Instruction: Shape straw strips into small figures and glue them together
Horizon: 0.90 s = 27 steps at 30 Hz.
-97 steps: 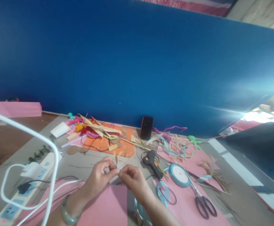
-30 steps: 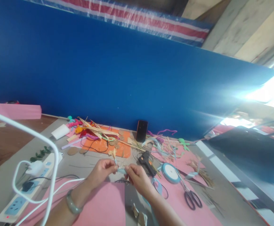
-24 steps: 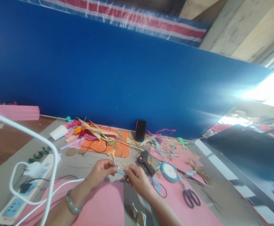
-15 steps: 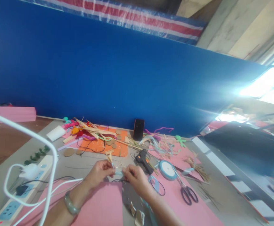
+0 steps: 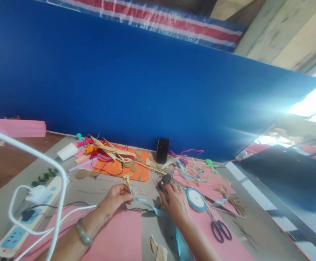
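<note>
My left hand (image 5: 120, 194) is closed, its fingertips pinching a small straw-coloured piece (image 5: 128, 182) with light blue ribbon (image 5: 140, 199) around it. The ribbon's loose end trails right, towards my right wrist. My right hand (image 5: 175, 203) lies over a black glue gun (image 5: 165, 180), fingers bent onto its body; the hand covers most of the handle. Just right of that hand lies a spool of light blue ribbon (image 5: 195, 199), with dark-handled scissors (image 5: 220, 230) beside it.
A white power strip (image 5: 13, 236) with plugs and a looping white cable (image 5: 62, 185) is at the left. A phone (image 5: 162, 150) stands against the blue panel (image 5: 136, 79). Pink sheets (image 5: 117, 235), an orange sheet (image 5: 107, 168), dry stalks and pipe cleaners cover the table.
My right hand has let go of the ribbon near my left hand and moved right onto the glue gun. My left hand keeps its pinch; the ribbon now hangs loose.
</note>
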### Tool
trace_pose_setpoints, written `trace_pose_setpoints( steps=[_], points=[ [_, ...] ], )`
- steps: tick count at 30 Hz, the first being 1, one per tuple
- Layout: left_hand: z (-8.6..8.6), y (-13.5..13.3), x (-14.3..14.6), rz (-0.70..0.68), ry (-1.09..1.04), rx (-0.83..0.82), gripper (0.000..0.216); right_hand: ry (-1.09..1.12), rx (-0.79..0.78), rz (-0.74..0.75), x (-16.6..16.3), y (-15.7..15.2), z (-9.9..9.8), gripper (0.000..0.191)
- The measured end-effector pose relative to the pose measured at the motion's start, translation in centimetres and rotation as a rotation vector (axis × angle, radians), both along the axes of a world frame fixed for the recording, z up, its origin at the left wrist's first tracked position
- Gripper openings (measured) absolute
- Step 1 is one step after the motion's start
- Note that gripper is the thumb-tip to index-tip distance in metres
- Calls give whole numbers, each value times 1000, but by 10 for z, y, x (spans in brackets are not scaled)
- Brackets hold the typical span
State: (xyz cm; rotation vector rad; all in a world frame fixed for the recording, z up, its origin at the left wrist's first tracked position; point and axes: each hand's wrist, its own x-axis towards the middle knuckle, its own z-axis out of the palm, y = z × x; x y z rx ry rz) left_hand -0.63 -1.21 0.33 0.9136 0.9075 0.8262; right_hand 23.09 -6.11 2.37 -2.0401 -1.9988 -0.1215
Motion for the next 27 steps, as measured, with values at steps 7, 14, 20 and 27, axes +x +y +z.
trace_pose_setpoints(
  steps=[7, 14, 20, 27],
  points=[
    [1, 0, -1, -5, -46, 8, 18, -249, -205, -186, 14, 15, 3, 24],
    [6, 0, -2, -15, -47, -33, 16, -204, -279, -215, 18, 20, 0, 40],
    [7, -1, -3, -42, -65, -17, 18, -150, -237, -254, 21, 18, 1, 39],
    [-1, 2, -2, -60, -46, -6, 22, 99, 77, -136, 22, -5, 31, 27]
  ],
)
